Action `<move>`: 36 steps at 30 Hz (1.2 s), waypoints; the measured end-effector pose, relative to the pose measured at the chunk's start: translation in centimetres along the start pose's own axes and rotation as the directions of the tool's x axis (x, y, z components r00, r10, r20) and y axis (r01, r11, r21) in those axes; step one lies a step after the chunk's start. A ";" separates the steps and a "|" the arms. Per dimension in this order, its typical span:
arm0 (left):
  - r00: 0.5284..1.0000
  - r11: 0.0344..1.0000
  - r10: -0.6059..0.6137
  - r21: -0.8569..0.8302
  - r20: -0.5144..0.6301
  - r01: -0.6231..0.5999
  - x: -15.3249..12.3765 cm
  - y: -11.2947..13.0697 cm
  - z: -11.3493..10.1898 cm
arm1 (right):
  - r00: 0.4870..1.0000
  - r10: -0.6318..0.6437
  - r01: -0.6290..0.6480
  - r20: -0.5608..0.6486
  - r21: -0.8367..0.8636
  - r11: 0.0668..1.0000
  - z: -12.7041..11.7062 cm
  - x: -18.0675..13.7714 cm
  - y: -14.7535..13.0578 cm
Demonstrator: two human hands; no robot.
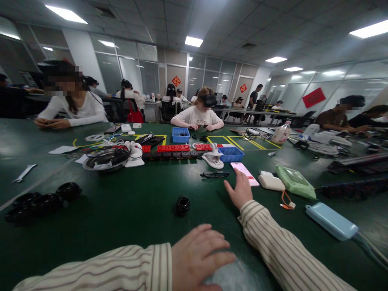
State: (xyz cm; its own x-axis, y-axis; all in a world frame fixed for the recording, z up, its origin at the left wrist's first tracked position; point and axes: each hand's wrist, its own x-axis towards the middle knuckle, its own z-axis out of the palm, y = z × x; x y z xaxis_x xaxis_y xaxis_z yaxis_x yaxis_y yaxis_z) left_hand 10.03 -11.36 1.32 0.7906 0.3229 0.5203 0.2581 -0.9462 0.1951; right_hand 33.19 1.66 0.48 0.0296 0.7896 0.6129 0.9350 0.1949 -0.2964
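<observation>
My right hand reaches forward with its thumb apart from its fingers, and a fingertip is on or just over the lit pink screen of a phone lying flat. Nearer to me, my left hand is spread out low over the green table, holding nothing; whether it touches the surface I cannot tell. Beyond my left hand sits a glossy black ring-shaped piece. Folded glasses lie left of the phone.
Several more black rings and a wrench lie at left. Ahead are a metal bowl of cables, red blocks and blue bins. A green pack and a blue device lie at right. Other people sit around.
</observation>
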 end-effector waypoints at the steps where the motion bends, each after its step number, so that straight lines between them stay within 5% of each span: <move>1: 0.991 0.995 -0.098 0.022 -0.092 0.101 -0.8 -0.9 -1.2 | 0.995 -0.093 0.090 0.024 0.103 0.991 -0.1 -0.8 -1.7; 4: 0.816 0.840 -0.459 0.127 -0.351 0.528 -3.2 -4.3 -3.6 | 0.943 -0.305 0.238 0.137 0.364 0.900 -0.6 -3.3 -6.8; 7: 0.710 0.697 -0.658 0.156 -0.248 0.700 -4.5 -7.4 -3.8 | 0.902 -0.368 0.242 0.223 0.445 0.862 -0.4 -4.6 -10.8; 10: 0.733 0.726 -0.680 0.116 -0.024 0.678 -4.0 -9.1 -3.1 | 0.896 -0.336 0.192 0.290 0.428 0.883 0.2 -4.3 -12.7; 14: 0.766 0.769 -0.638 0.038 0.079 0.638 -2.7 -9.7 -3.0 | 0.833 -0.443 0.268 0.331 0.460 0.847 0.2 -3.4 -12.8; 20: 0.832 0.845 -0.520 -0.025 0.194 0.534 -2.3 -9.7 -4.0 | 0.653 -0.730 0.408 0.202 0.719 0.563 -0.9 -3.4 -12.0; 22: 0.841 0.855 -0.500 -0.037 0.208 0.517 -2.4 -9.6 -4.0 | 0.632 -0.755 0.398 0.175 0.762 0.510 -1.0 -3.6 -12.2; 28: 0.830 0.834 -0.539 -0.044 0.140 0.549 -2.6 -9.0 -2.9 | 0.688 -0.661 0.313 0.299 0.700 0.642 -1.3 -4.4 -13.4; 32: 0.744 0.744 -0.665 -0.032 0.056 0.668 -2.4 -8.9 -2.3 | 0.783 -0.526 0.293 0.333 0.549 0.783 -1.2 -5.2 -14.3; 36: 0.754 0.752 -0.655 -0.059 0.048 0.657 -2.6 -9.3 -2.5 | 0.864 -0.373 0.180 0.337 0.484 0.856 -0.7 -5.1 -14.2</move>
State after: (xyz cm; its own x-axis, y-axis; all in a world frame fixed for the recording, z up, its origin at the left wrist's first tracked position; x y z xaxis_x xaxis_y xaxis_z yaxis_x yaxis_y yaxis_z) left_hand 4.16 -3.33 0.22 0.4537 0.8623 0.2250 0.6805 -0.4983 0.5373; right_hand 20.01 -5.52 2.08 -0.4421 0.8063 0.3930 0.6347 0.5908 -0.4981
